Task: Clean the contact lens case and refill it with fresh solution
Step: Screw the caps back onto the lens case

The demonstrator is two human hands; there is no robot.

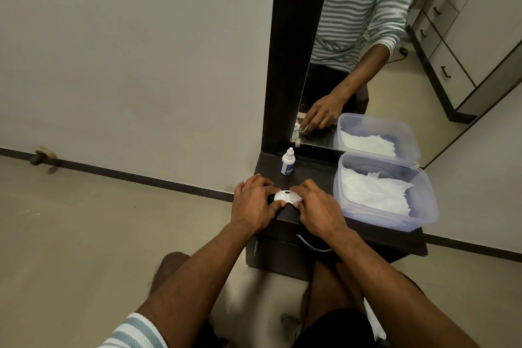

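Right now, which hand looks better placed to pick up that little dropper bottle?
Probably the right hand. The solution bottle stands just behind it, nearer its fingers than the left hand, which could keep holding the contact lens case on the dark table.

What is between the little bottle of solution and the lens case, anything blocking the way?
Nothing visible stands between them. The solution bottle stands upright on the dark table, just behind the lens case; only bare tabletop lies between. The left hand and right hand hold the case from either side.
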